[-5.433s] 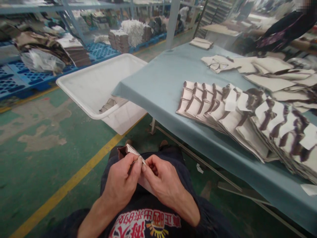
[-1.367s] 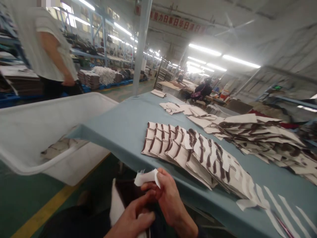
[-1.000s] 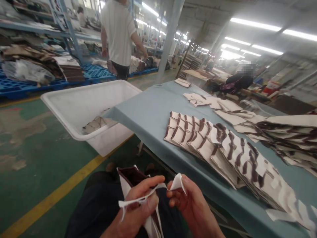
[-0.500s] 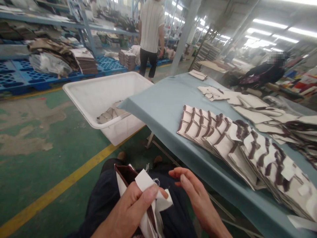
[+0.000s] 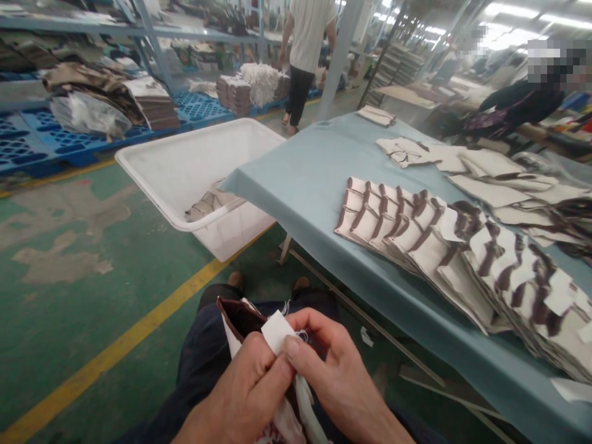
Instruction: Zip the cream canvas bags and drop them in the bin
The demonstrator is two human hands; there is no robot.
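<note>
A white cloth piece with a dark brown lining (image 5: pixel 240 316) stands over my lap, its mouth tilted toward the far left. My left hand (image 5: pixel 250 385) is closed around it, thumb on top. A small white paper tag (image 5: pixel 277 332) sticks up at the cloth's edge, with loose white threads beside it. My right hand (image 5: pixel 330 364) pinches at the tag's right edge between thumb and forefinger, close against my left thumb. The lower part of the cloth is partly hidden behind both hands; a red-patterned patch shows at the bottom.
On my right a table with a blue-grey cover (image 5: pixel 300 172) bears overlapping rows of cream-and-brown cloth pieces (image 5: pixel 416 228). Ahead stands a white plastic tub (image 5: pixel 185 148) holding a tied bundle. A person (image 5: pixel 305 55) walks beyond it, near blue pallets (image 5: pixel 194 108). Another person bends at far right.
My right hand has come in from the right, closing on the tag beside my left hand. My left hand keeps its hold. The walking person has moved right.
</note>
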